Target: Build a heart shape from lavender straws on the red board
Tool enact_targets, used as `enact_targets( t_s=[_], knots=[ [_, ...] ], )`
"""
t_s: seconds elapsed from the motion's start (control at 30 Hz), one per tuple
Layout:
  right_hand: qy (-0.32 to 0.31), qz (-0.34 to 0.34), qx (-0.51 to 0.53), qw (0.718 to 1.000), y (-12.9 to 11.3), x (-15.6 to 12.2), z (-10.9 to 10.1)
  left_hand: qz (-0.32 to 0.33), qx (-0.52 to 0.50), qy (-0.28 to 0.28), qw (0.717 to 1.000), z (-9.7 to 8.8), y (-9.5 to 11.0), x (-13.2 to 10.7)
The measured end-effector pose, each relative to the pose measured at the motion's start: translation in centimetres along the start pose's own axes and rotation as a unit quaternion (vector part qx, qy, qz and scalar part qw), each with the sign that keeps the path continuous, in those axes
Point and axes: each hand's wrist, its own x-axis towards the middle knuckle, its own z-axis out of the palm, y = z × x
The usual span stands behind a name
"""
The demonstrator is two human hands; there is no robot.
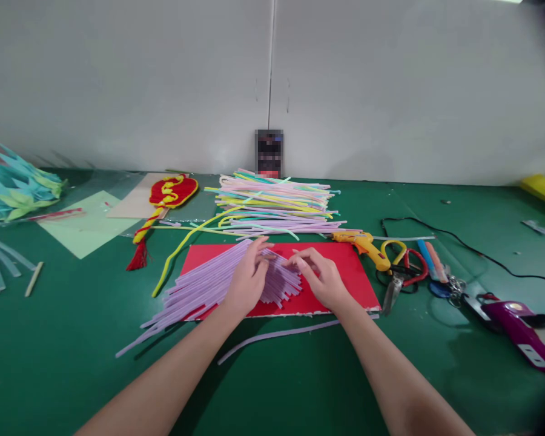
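As L grip (247, 281) overlies lilac stems (204, 277), R grip (324, 280) adj.

Stems (209, 278) on board (356, 278), overhanging left; loose stem (277, 334) in front. Pile (277, 203) behind board, phone (269, 151) behind pile. Fan (175, 192) left of pile, glue gun (367, 247) at board's back-right corner, scissors (394, 287) right of board.

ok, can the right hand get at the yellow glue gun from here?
Probably yes: only bare red board seems to lie between the right hand and the yellow glue gun, though scissors crowd its handle.
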Motion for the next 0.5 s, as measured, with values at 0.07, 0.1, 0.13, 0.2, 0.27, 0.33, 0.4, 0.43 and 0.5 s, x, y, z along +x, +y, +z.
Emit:
enact_targets(
  t_s=[0.07, 0.1, 0.13, 0.2, 0.27, 0.33, 0.4, 0.43, 0.5],
  knots=[
    [-0.006, 0.011, -0.003, 1.0, -0.03, 0.08, 0.03, 0.003, 0.002, -0.001, 1.0, -0.01, -0.07, -0.02],
    [0.0, 0.018, -0.005, 1.0, -0.01, 0.13, 0.05, 0.004, 0.001, -0.002, 1.0, -0.02, -0.12, -0.02],
    [0.01, 0.025, -0.007, 1.0, 0.03, 0.17, 0.07, 0.006, -0.001, -0.002, 1.0, -0.02, -0.16, -0.02],
    [0.036, 0.034, -0.004, 0.999, 0.11, 0.22, 0.1, 0.01, -0.004, -0.001, 1.0, -0.01, -0.24, -0.01],
    [0.058, 0.033, 0.002, 0.998, 0.15, 0.2, 0.11, 0.011, -0.002, 0.0, 1.0, 0.0, -0.28, 0.01],
    [0.064, 0.026, 0.01, 0.998, 0.14, 0.14, 0.09, 0.012, -0.001, 0.001, 1.0, 0.0, -0.33, 0.03],
    [0.05, 0.016, 0.017, 0.998, 0.12, 0.1, 0.07, 0.012, -0.001, 0.001, 1.0, 0.0, -0.39, 0.04],
    [0.037, 0.012, 0.018, 0.999, 0.13, 0.1, 0.07, 0.012, -0.001, 0.002, 1.0, 0.0, -0.42, 0.04],
    [0.01, 0.007, 0.011, 1.0, 0.18, 0.11, 0.06, 0.012, -0.002, 0.001, 1.0, 0.0, -0.47, 0.04]
  ],
)
